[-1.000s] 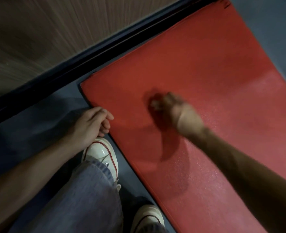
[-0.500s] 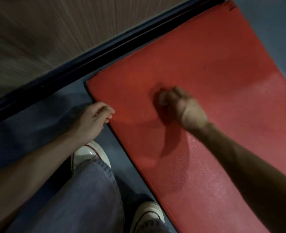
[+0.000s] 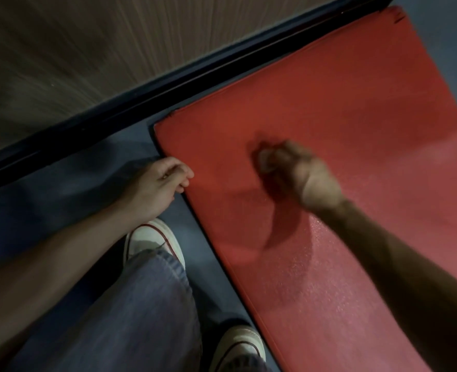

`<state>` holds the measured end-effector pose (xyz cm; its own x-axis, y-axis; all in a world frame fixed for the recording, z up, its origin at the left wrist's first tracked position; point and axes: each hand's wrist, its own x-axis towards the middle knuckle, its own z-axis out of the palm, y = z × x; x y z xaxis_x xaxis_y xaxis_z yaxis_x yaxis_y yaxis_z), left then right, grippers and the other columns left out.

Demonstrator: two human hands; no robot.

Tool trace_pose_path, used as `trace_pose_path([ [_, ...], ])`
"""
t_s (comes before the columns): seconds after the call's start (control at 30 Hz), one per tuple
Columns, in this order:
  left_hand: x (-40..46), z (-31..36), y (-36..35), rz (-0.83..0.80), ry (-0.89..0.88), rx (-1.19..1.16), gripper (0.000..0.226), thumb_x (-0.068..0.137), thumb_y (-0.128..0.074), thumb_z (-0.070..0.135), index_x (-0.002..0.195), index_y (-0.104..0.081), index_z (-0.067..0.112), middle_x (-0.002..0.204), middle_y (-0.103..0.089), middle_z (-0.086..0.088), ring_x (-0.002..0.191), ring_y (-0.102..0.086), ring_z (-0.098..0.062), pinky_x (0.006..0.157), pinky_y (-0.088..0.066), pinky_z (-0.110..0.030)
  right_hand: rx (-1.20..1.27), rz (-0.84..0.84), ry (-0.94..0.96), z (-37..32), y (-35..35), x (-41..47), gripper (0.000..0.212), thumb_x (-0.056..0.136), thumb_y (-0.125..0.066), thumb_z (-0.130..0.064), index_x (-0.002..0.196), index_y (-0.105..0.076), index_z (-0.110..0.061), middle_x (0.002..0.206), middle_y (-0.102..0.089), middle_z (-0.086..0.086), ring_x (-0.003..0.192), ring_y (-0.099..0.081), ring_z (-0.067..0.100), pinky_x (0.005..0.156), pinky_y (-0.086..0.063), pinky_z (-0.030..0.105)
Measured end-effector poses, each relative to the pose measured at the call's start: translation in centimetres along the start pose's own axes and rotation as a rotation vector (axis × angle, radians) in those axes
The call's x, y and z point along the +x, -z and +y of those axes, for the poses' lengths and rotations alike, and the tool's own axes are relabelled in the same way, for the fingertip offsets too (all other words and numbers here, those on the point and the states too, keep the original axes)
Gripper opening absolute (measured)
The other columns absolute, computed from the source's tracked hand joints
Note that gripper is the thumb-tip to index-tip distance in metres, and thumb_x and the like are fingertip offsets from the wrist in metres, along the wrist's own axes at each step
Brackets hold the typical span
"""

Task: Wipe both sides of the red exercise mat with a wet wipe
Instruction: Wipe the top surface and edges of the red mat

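Note:
The red exercise mat (image 3: 356, 108) lies flat on the blue-grey floor, running from the top right to the bottom right. My right hand (image 3: 299, 175) is blurred with motion over the mat's near end and grips a crumpled pale wet wipe (image 3: 266, 161) pressed to the surface. A damp sheen shows on the mat below that hand. My left hand (image 3: 157, 183) sits at the mat's left edge, fingers curled onto the rim.
A dark rail or baseboard (image 3: 168, 87) runs diagonally along the mat's far side, with a wood-grain wall (image 3: 87, 49) behind it. My legs in jeans and two white sneakers (image 3: 152, 242) stand on the floor left of the mat.
My right hand has rubbed the wipe up and a little to the right across the mat. My left hand stays at the mat's edge. The camera has shifted slightly.

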<state>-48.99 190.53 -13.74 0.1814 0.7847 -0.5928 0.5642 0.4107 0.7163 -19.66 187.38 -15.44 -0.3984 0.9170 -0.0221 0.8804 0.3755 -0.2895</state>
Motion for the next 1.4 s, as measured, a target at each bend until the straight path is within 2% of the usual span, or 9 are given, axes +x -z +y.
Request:
trace_pose_path([
  [0.13, -0.2, 0.1, -0.1, 0.008, 0.003, -0.016, 0.023, 0.106, -0.048, 0.02, 0.098, -0.07, 0.017, 0.093, -0.071, -0.003, 0.084, -0.067, -0.012, 0.078, -0.053, -0.035, 0.012, 0.201, -0.484, 2.7, 1.8, 0.8, 0.022, 0.088, -0.049, -0.021, 0.093, -0.068, -0.012, 0.093, -0.06, 0.01, 0.08, -0.061, 0.038, 0.069, -0.05, 0.044],
  [0.33, -0.7, -0.1, -0.1, 0.04, 0.003, -0.031, 0.024, 0.106, -0.048, 0.017, 0.1, -0.07, 0.011, 0.092, -0.07, -0.005, 0.081, -0.064, -0.011, 0.072, -0.052, -0.03, 0.196, -0.129, 0.01, -7.2, -1.4, -1.0, 0.031, 0.091, -0.05, -0.035, 0.108, -0.066, -0.014, 0.105, -0.062, 0.007, 0.088, -0.059, 0.027, 0.07, -0.051, 0.036],
  [0.53, -1.2, -1.0, 0.0, 0.033, 0.025, -0.048, 0.024, 0.106, -0.048, 0.017, 0.098, -0.07, 0.013, 0.095, -0.07, -0.008, 0.081, -0.064, -0.012, 0.074, -0.05, -0.03, 0.108, 0.131, -0.332, -1.8, 0.8, 1.2, 0.026, 0.102, -0.049, -0.033, 0.108, -0.066, -0.015, 0.097, -0.06, 0.007, 0.08, -0.061, 0.034, 0.064, -0.051, 0.041],
  [0.7, -1.1, -1.3, -0.1, 0.031, 0.011, -0.031, 0.02, 0.105, -0.05, 0.018, 0.103, -0.07, 0.012, 0.095, -0.071, -0.006, 0.079, -0.064, -0.008, 0.067, -0.049, -0.013, 0.143, -0.15, -0.005, -7.2, -1.3, -0.2, 0.024, 0.085, -0.066, -0.025, 0.106, -0.065, -0.012, 0.105, -0.063, 0.011, 0.083, -0.061, 0.034, 0.063, -0.052, 0.037],
  [0.83, -1.2, -1.7, 0.2, 0.056, 0.011, -0.018, 0.02, 0.105, -0.051, 0.019, 0.1, -0.07, 0.016, 0.093, -0.072, -0.003, 0.08, -0.066, -0.01, 0.069, -0.051, -0.017, 0.104, 0.039, -0.126, -4.2, 0.2, 2.1, 0.021, 0.1, -0.056, -0.032, 0.115, -0.062, -0.017, 0.107, -0.06, 0.01, 0.088, -0.061, 0.038, 0.069, -0.051, 0.042],
  [0.97, -1.4, -1.6, 0.1, 0.056, 0.011, -0.015, 0.016, 0.103, -0.055, 0.017, 0.098, -0.07, 0.018, 0.091, -0.072, -0.003, 0.078, -0.066, -0.01, 0.067, -0.051, -0.018, 0.091, 0.199, -0.269, -2.6, 1.7, 3.7, 0.008, 0.097, -0.058, -0.021, 0.098, -0.062, -0.014, 0.097, -0.056, 0.008, 0.076, -0.058, 0.036, 0.063, -0.045, 0.041],
  [1.17, -1.7, -2.0, 0.0, 0.043, 0.012, -0.024, 0.017, 0.102, -0.055, 0.015, 0.096, -0.07, 0.02, 0.088, -0.071, -0.001, 0.075, -0.065, -0.009, 0.071, -0.052, -0.03, 0.141, -0.029, -0.097, -7.0, -1.5, 2.5, 0.027, 0.09, -0.052, -0.021, 0.11, -0.068, -0.014, 0.108, -0.064, 0.009, 0.094, -0.067, 0.035, 0.078, -0.056, 0.042],
  [1.3, -1.8, -2.6, 0.1, 0.043, 0.002, -0.029, 0.02, 0.101, -0.057, 0.015, 0.089, -0.067, 0.028, 0.087, -0.072, 0.001, 0.066, -0.064, 0.002, 0.068, -0.05, -0.025, 0.19, -0.198, 0.286, -12.5, -3.4, -2.7, 0.024, 0.095, -0.063, -0.017, 0.117, -0.069, -0.01, 0.111, -0.066, 0.008, 0.101, -0.06, 0.026, 0.082, -0.052, 0.034],
  [1.4, -1.9, -2.7, 0.0, 0.048, 0.009, -0.03, 0.02, 0.101, -0.056, 0.013, 0.09, -0.067, 0.024, 0.085, -0.07, 0.0, 0.065, -0.064, 0.001, 0.066, -0.049, -0.022, 0.112, -0.183, 0.176, -9.2, -2.7, -2.1, 0.031, 0.097, -0.058, -0.023, 0.127, -0.064, -0.015, 0.129, -0.06, 0.008, 0.12, -0.053, 0.026, 0.1, -0.048, 0.038],
])
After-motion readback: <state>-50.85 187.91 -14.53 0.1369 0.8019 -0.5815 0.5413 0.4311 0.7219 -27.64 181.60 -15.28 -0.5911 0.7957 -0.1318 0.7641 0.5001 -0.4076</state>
